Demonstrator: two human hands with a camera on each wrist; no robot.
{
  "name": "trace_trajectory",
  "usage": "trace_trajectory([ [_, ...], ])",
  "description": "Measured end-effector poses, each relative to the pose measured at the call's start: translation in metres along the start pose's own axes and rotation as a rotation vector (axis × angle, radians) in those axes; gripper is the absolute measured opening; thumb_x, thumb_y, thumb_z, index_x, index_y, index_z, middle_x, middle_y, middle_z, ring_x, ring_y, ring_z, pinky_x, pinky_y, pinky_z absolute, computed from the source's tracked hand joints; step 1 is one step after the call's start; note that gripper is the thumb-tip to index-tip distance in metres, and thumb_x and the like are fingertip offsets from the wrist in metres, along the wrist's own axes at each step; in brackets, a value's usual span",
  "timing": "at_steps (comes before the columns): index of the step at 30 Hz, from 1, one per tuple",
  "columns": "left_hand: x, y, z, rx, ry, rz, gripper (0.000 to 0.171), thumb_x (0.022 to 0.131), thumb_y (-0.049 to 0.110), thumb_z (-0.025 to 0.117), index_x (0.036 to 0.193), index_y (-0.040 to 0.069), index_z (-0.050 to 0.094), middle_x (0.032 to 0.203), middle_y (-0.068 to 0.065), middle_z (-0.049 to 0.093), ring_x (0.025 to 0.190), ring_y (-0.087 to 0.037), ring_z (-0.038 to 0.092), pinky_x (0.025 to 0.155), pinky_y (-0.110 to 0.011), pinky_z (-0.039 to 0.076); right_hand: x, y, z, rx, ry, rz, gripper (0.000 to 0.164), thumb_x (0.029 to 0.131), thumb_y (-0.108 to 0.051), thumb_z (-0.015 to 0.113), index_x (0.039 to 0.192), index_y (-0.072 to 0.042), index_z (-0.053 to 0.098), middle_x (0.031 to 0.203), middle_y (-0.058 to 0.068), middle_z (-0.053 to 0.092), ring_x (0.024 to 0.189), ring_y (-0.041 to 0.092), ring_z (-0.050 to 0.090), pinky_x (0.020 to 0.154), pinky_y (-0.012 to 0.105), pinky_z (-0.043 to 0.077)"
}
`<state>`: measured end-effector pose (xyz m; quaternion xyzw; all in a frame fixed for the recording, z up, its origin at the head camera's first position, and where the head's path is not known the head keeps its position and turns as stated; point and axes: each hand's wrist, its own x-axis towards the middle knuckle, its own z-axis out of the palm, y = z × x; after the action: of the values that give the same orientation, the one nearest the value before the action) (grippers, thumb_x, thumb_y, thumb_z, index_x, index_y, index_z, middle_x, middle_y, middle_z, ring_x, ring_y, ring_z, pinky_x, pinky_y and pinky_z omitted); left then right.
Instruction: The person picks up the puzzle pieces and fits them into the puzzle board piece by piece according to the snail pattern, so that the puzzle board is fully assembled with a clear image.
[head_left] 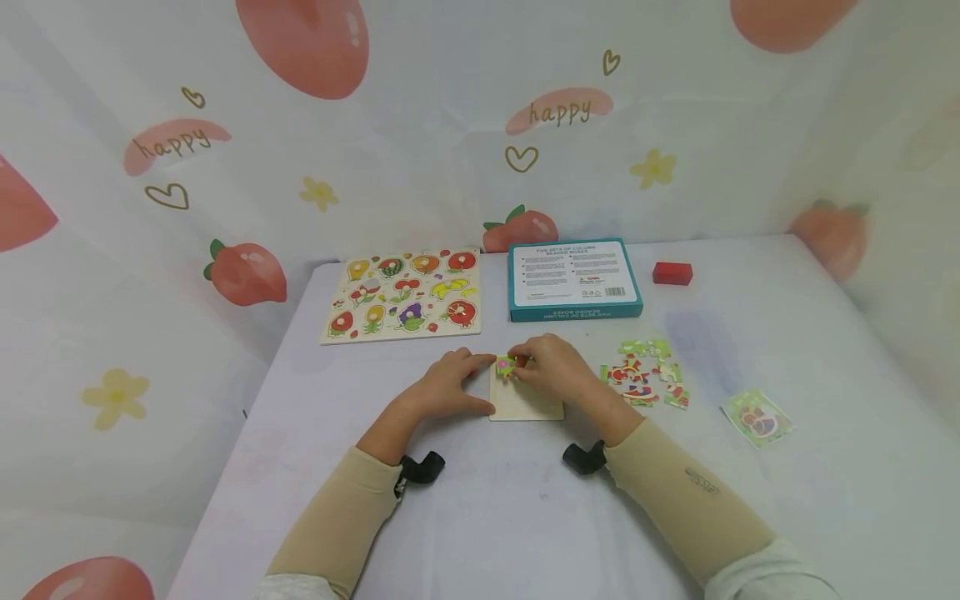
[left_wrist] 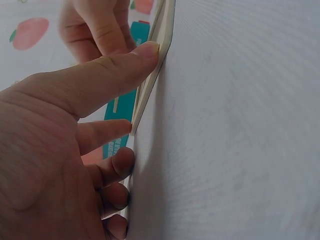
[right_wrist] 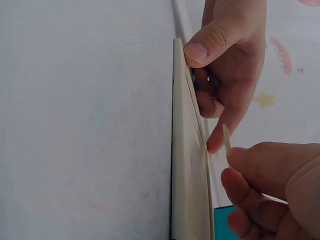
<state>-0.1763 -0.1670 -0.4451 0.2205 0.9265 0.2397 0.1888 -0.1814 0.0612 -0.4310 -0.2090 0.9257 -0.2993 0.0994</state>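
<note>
A small square wooden board [head_left: 525, 404] lies on the table between my hands. My left hand [head_left: 442, 385] touches its left side, thumb at the near corner and index finger at the far one. In the left wrist view that thumb [left_wrist: 115, 75] presses against the board's edge. My right hand [head_left: 561, 371] pinches a green puzzle piece [head_left: 504, 365] with a pink mark over the board's far-left corner. From the right wrist view, the piece [right_wrist: 226, 135] appears edge-on between thumb and finger, apart from the board [right_wrist: 190, 165].
Several loose puzzle pieces [head_left: 637, 379] lie right of the board, with a square picture card [head_left: 757, 418] farther right. Behind stand a fruit peg puzzle [head_left: 405, 296], a flat teal-and-white box [head_left: 573, 279] and a red block [head_left: 672, 273].
</note>
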Motion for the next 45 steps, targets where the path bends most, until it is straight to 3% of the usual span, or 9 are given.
trace_trajectory([
  [14, 0.001, 0.000, 0.000, 0.001, -0.002, -0.002, 0.084, 0.080, 0.041, 0.087, 0.153, 0.023, 0.050, 0.109, 0.001, 0.051, 0.103, -0.020, 0.046, 0.086, -0.039, 0.044, 0.002, 0.008, 0.010, -0.051, 0.025, -0.011, 0.029, 0.092, -0.018, 0.077, 0.120, -0.010, 0.078, 0.082, -0.004, 0.063, 0.084, 0.019, 0.052, 0.077, 0.035, 0.040],
  [21, 0.001, 0.000, -0.001, 0.007, 0.004, 0.004, 0.083, 0.081, 0.041, 0.087, 0.153, 0.023, 0.050, 0.107, 0.001, 0.050, 0.101, -0.019, 0.045, 0.084, -0.038, 0.043, -0.001, 0.007, 0.012, -0.090, 0.099, -0.050, 0.023, 0.092, -0.021, 0.079, 0.113, -0.014, 0.081, 0.087, -0.003, 0.065, 0.079, 0.016, 0.053, 0.072, 0.032, 0.042],
  [25, 0.001, 0.000, -0.001, 0.006, 0.004, 0.002, 0.083, 0.081, 0.041, 0.087, 0.153, 0.023, 0.050, 0.107, 0.001, 0.050, 0.101, -0.019, 0.045, 0.084, -0.038, 0.043, -0.002, 0.006, 0.014, -0.090, 0.120, -0.025, 0.021, 0.091, -0.022, 0.080, 0.112, -0.016, 0.081, 0.086, -0.002, 0.062, 0.080, 0.016, 0.052, 0.072, 0.032, 0.042],
  [38, 0.000, -0.002, 0.000, -0.009, 0.001, 0.015, 0.083, 0.081, 0.042, 0.087, 0.153, 0.021, 0.050, 0.107, -0.001, 0.050, 0.100, -0.020, 0.045, 0.083, -0.040, 0.042, -0.005, -0.001, 0.010, -0.208, 0.030, -0.071, 0.034, 0.093, -0.029, 0.078, 0.124, -0.017, 0.076, 0.099, 0.004, 0.062, 0.089, 0.020, 0.051, 0.074, 0.032, 0.043],
  [45, 0.000, -0.003, 0.002, 0.014, -0.002, 0.007, 0.083, 0.081, 0.044, 0.086, 0.153, 0.023, 0.050, 0.108, 0.001, 0.050, 0.101, -0.020, 0.045, 0.084, -0.038, 0.042, -0.013, -0.012, -0.009, -0.171, 0.077, -0.064, 0.041, 0.094, -0.031, 0.076, 0.133, -0.017, 0.072, 0.110, 0.005, 0.064, 0.100, 0.022, 0.053, 0.083, 0.036, 0.047],
])
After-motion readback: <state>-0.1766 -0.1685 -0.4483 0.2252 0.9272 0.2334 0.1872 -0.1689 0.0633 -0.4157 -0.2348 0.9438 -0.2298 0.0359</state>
